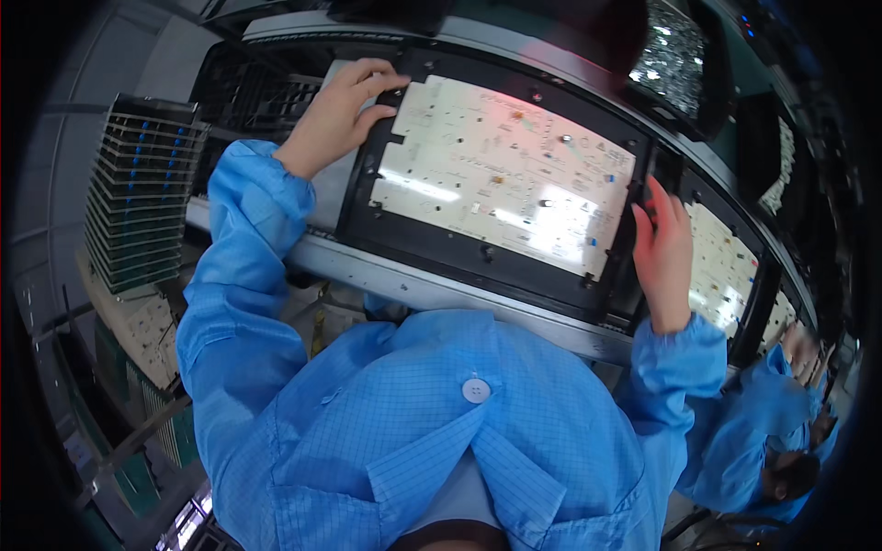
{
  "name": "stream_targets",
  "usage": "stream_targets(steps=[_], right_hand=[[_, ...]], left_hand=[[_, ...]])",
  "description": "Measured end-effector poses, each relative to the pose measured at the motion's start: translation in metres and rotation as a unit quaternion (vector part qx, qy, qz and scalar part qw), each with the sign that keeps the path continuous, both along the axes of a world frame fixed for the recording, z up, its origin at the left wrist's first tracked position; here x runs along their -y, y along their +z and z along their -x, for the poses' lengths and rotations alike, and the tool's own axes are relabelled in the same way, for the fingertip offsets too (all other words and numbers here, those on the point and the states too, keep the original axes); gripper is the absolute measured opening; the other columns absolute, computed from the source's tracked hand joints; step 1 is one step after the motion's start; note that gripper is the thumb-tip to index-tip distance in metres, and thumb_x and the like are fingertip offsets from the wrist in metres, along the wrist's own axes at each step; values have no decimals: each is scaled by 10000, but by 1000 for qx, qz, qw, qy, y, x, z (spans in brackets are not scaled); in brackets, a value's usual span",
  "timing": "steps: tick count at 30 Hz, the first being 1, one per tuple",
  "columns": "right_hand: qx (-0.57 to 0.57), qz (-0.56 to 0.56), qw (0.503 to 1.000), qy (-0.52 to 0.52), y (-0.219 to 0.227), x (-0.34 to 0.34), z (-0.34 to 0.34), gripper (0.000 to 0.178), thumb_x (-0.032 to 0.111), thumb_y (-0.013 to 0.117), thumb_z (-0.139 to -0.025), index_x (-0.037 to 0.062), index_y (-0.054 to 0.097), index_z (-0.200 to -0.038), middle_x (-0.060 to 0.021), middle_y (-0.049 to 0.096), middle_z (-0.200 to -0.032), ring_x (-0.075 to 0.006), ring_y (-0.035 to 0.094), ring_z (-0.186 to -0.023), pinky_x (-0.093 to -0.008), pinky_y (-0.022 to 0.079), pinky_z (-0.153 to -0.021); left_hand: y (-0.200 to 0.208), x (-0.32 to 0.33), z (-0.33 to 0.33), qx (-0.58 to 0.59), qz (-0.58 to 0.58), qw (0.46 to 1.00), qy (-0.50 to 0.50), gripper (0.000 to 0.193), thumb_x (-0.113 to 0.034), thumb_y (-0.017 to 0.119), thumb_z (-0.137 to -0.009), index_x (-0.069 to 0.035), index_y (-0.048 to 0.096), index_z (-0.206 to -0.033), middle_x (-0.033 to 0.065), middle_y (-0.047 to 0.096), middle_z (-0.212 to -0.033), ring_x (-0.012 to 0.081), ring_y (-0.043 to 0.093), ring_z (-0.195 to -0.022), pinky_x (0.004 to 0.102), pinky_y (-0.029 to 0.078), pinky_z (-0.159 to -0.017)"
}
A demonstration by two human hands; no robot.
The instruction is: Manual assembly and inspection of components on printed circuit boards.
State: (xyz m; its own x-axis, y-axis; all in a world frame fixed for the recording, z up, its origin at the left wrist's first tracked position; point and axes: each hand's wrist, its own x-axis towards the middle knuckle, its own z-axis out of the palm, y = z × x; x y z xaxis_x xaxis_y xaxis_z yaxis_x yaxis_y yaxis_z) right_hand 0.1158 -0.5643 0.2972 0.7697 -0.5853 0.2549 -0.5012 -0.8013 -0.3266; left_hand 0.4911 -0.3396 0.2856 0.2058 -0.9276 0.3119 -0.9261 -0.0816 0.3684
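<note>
A white circuit board (514,174) with small parts on its upper face lies in a black carrier frame (418,230) in front of me. My left hand (344,115) is at the carrier's far left corner, thumb and fingers apart, fingertips touching the edge beside the board's corner. Past the board's right end, my right hand (666,257) reaches along the carrier's right edge with its fingers stretched and the thumb apart. Neither hand shows anything lifted in it. Glare covers part of the board's lower right.
Metal rails (404,283) run along the carrier's near and far sides. On the left stands a tall stack of boards (142,197). A second white board (721,266) sits farther right, near a co-worker in blue (749,432). A black bin (671,64) of shiny small parts stands beyond the rail.
</note>
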Motion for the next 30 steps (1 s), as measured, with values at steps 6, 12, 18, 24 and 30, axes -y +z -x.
stream_targets(steps=[6, 12, 18, 24, 30], right_hand=[[2, -32, 999, 2, -12, 43, -14, 298, 69, 651, -905, -6, 649, -1194, -189, 639, -1076, -398, 612, -1005, -406, 506, -852], [16, -61, 998, 30, -13, 56, -22, 365, 166, 746, -857, 18, 667, -1180, -163, 591, -1062, -325, 614, -907, -378, 505, -787], [49, -21, 998, 42, -26, 58, -31, 450, 165, 747, -851, 12, 636, -1259, -154, 607, -1086, -322, 553, -1029, -386, 467, -887], [89, -2, 996, 20, -35, 67, -51, 137, 70, 720, -817, -10, 704, -927, -160, 663, -927, -362, 585, -926, -420, 481, -816], [-1, -102, 985, -137, -22, 52, -66, 251, 265, 733, -858, 19, 737, -810, -125, 694, -717, -334, 664, -706, -434, 493, -635]], left_hand=[[-9, 10, -15, -26, -6, 999, -27, 101, -93, 686, -871, -36, 692, -955, 101, 642, -931, 292, 628, -913, 364, 516, -810], [7, 21, -8, 2, -44, 999, 4, 153, -126, 689, -892, -11, 680, -994, 116, 646, -991, 294, 622, -945, 362, 504, -841], [-14, 59, -11, 40, 59, 997, 29, 253, -140, 678, -901, -16, 668, -1121, 134, 648, -1093, 323, 589, -1075, 367, 496, -894], [-23, 66, -20, -55, 8, 998, 6, 132, -40, 698, -831, -7, 685, -959, 104, 663, -1025, 293, 630, -954, 345, 514, -833], [-8, 63, -29, -75, -56, 993, -77, 171, -11, 670, -839, -10, 678, -1010, 104, 656, -1072, 301, 645, -1029, 355, 526, -880]])
